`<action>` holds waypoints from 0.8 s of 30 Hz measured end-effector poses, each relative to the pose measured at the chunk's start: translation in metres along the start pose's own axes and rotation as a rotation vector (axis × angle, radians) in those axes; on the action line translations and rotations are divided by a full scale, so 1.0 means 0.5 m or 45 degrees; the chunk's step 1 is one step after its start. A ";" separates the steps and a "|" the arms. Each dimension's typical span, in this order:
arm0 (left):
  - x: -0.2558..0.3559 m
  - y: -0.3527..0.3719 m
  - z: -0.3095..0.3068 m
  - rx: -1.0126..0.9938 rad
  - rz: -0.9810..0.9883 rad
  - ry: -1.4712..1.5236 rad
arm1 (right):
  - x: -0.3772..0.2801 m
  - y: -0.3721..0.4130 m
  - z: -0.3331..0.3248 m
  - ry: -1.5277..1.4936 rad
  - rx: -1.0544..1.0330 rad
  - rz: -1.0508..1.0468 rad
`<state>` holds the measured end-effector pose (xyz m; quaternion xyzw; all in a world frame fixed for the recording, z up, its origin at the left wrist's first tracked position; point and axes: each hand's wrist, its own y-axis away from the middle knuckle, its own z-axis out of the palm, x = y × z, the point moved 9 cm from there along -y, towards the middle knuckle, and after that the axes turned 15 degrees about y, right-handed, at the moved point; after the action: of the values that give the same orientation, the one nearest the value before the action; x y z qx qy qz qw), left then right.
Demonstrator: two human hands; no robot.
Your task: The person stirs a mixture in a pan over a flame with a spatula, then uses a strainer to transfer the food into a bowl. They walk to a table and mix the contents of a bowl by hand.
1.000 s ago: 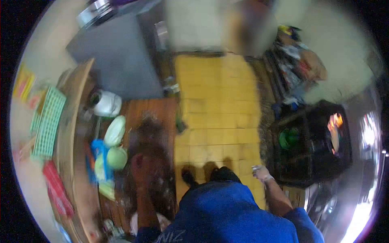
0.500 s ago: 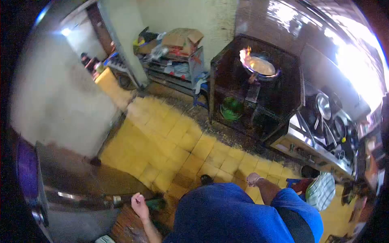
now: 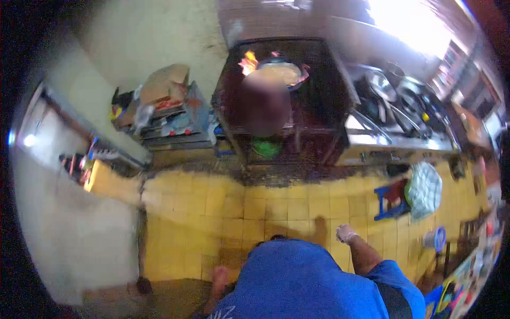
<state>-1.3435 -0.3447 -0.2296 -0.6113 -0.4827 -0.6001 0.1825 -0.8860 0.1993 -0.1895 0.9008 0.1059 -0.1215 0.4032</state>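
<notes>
My right hand (image 3: pixel 345 233) hangs at my side over the yellow tiled floor (image 3: pixel 239 207), curled into a loose fist with nothing visible in it. Low at my other side, my left hand (image 3: pixel 218 277) is blurred, and its fingers cannot be made out. My blue shirt (image 3: pixel 303 282) fills the bottom of the view. Neither hand touches anything. Ahead stands a dark stove (image 3: pixel 281 127) with an open flame (image 3: pixel 247 62) beside a wok (image 3: pixel 287 72).
A cluttered shelf with a cardboard box (image 3: pixel 166 85) stands left of the stove. A steel counter with pans (image 3: pixel 393 114) runs to the right. A blue stool (image 3: pixel 389 201) with a checked cloth (image 3: pixel 425 189) sits on the floor at the right. A grey wall (image 3: pixel 69 223) lies left.
The view has swung right, so the stove now sits ahead at top centre. My left hand has dropped from beside the steel unit to my side. The right hand stays hanging.
</notes>
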 end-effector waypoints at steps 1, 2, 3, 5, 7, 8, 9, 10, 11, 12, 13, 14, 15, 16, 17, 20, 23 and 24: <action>-0.011 0.011 0.019 -0.129 -0.144 -0.102 | 0.050 0.004 0.042 0.138 0.071 -0.281; -0.024 0.023 0.035 -0.247 -0.256 -0.193 | 0.099 0.056 0.051 0.095 0.101 -0.192; -0.032 0.023 0.039 -0.326 -0.323 -0.247 | 0.111 0.106 0.075 0.278 -0.006 -0.190; -0.042 0.012 0.040 -0.428 -0.396 -0.313 | 0.042 0.239 0.070 0.938 -0.154 -0.365; -0.041 -0.011 0.029 -0.462 -0.426 -0.305 | 0.132 0.276 0.120 0.280 -0.297 0.196; -0.038 -0.026 0.030 -0.462 -0.435 -0.266 | 0.200 0.312 0.174 -0.373 -0.400 0.699; -0.032 -0.049 0.030 -0.455 -0.446 -0.191 | 0.185 0.303 0.205 -0.146 -0.542 0.261; -0.022 -0.077 0.035 -0.446 -0.469 -0.053 | 0.203 0.280 0.221 -0.171 -0.528 0.263; -0.012 -0.106 0.041 -0.440 -0.508 0.138 | 0.214 0.281 0.223 -0.263 -0.520 0.450; -0.003 -0.134 0.050 -0.433 -0.567 0.370 | 0.229 0.291 0.221 -0.355 -0.521 0.642; 0.011 -0.160 0.058 -0.434 -0.635 0.624 | 0.174 0.254 0.186 0.522 -0.537 0.022; 0.030 -0.183 0.074 -0.444 -0.698 0.826 | 0.178 0.225 0.167 0.497 -0.536 0.019; 0.044 -0.201 0.090 -0.468 -0.761 0.970 | 0.166 0.182 0.132 0.659 -0.384 -0.123; 0.063 -0.222 0.095 -0.471 -0.747 0.948 | 0.153 0.138 0.091 0.820 -0.222 -0.267; 0.087 -0.224 0.130 -0.580 -0.904 1.017 | 0.146 0.094 0.014 0.830 -0.069 -0.265; 0.173 -0.272 0.258 -0.780 -0.735 0.552 | 0.168 -0.051 -0.217 0.466 0.724 -0.204; 0.274 -0.217 0.348 -0.811 0.122 -1.039 | 0.200 -0.214 -0.394 0.616 0.829 -0.119; 0.312 -0.183 0.377 -0.779 0.413 -1.571 | 0.220 -0.286 -0.455 0.592 0.838 -0.059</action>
<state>-1.3416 -0.0929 -0.1602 -0.9278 -0.2107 -0.2180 -0.2173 -0.7926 0.4737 -0.1764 0.9827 0.1699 0.0492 0.0555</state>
